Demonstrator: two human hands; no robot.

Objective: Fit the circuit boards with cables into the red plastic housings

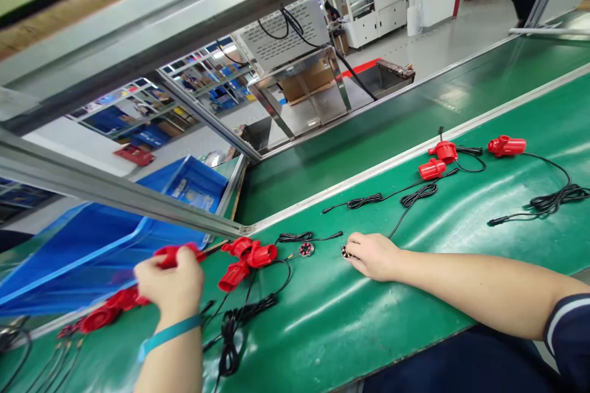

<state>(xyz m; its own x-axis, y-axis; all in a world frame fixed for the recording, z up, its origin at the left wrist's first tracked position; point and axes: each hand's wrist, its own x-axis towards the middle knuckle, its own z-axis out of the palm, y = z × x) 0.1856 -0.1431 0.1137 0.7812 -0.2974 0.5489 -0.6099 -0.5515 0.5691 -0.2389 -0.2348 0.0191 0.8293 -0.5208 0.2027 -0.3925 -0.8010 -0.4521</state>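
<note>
My left hand (173, 279), with a teal band at the wrist, is closed around a red plastic housing (191, 250); motion blurs it and the fingers hide much of it. Just right of it several red housings (249, 261) lie bunched with black cables. My right hand (375, 256) rests low over the green mat, its fingers pinched on a small round LED board (344, 252) mostly covered by them. A black cable (401, 215) runs up from behind that hand. Between the hands lies another round LED board (306, 249), face up.
A blue bin (138, 236) stands beyond my left hand, behind a slanted metal post (184, 209). More red housings (104, 316) lie at lower left. Others, with coiled cables, sit at right, including a red housing (507, 146). A white rail (369, 167) borders the mat.
</note>
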